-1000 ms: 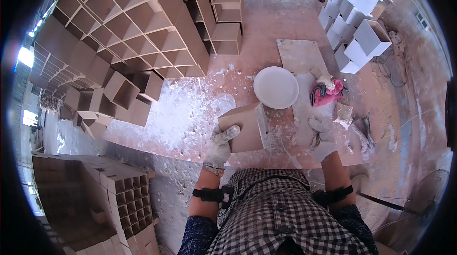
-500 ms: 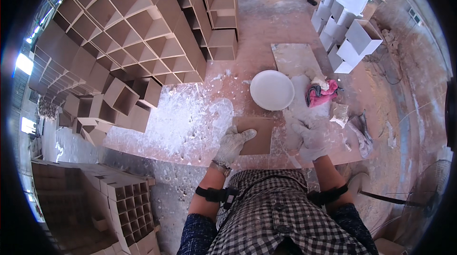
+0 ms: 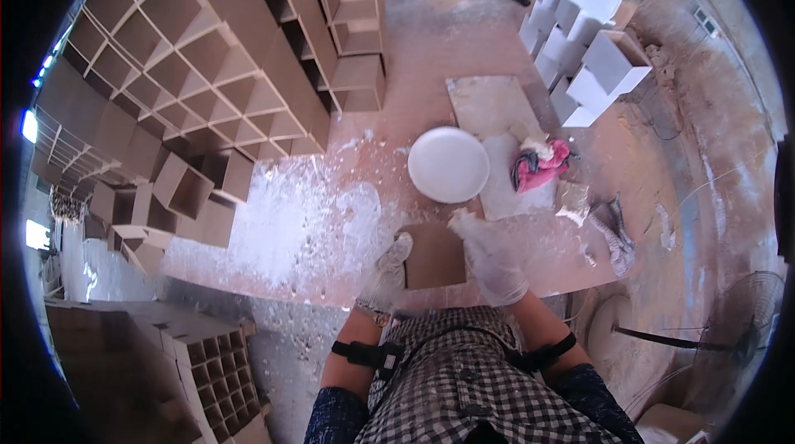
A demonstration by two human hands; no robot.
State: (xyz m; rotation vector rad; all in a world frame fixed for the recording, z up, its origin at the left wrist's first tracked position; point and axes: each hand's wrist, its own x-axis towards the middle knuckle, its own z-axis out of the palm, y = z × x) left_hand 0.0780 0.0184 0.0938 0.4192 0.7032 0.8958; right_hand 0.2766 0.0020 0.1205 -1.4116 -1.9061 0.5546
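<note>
My left hand (image 3: 383, 275), in a pale knit glove, grips the left edge of a brown square panel (image 3: 436, 258) with the thumb on its face. Whether the panel is one side of a box, I cannot tell. My right hand (image 3: 493, 264), gloved in white, is at the panel's upper right corner, its fingers blurred and pointing away from me. Anything in those fingers is too smeared to make out. Just beyond the panel a round white plate or shallow basin (image 3: 448, 165) rests on the dusty table (image 3: 406, 46).
Stacked brown open boxes (image 3: 240, 71) rise at the left. White boxes (image 3: 592, 71) stand piled at the far right. A pale board (image 3: 490, 104), a pink cloth (image 3: 542, 164) and a grey rag (image 3: 613, 237) lie right of the basin. A fan (image 3: 749, 324) stands at lower right.
My right hand has moved left from the whitish patch on the table to the panel's corner. The panel, in my left hand, has come nearer to me. The whole view has shifted.
</note>
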